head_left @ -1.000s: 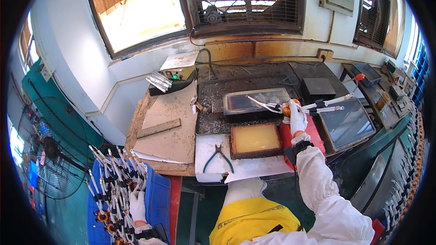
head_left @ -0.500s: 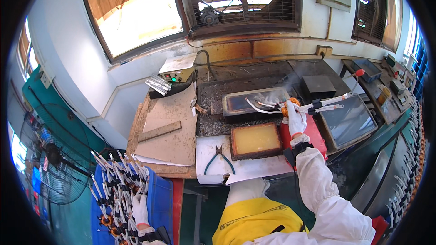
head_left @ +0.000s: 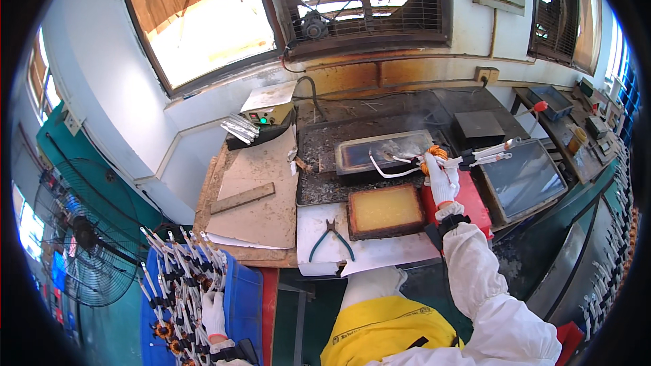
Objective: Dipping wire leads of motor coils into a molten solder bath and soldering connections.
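My right hand (head_left: 444, 183), in a white glove, is closed on a copper-wound toroidal coil (head_left: 436, 152) with white-sleeved leads. Some leads point left toward a rectangular metal-rimmed pot (head_left: 383, 150); others, bound in black, stick out to the right. Faint smoke hangs over the pot. Down at the left, my gloved left hand (head_left: 214, 315) rests among several similar coils with white leads (head_left: 182, 285) in a blue bin (head_left: 242, 298). Its fingertips are lost among the leads, so its grip is unclear.
A tray of yellowish solid (head_left: 385, 209), green-handled pliers (head_left: 331, 239) and a red box (head_left: 468, 203) lie before the pot. Cardboard with a flat strip (head_left: 243, 198) is at left, beside a control box (head_left: 270, 108). A framed glass-like panel (head_left: 522, 179) lies right; a fan (head_left: 85, 230) stands far left.
The coil's left-hand leads have shifted slightly, and the smoke over the pot has thinned. The whole view has moved a little; my left hand stays in the bin.
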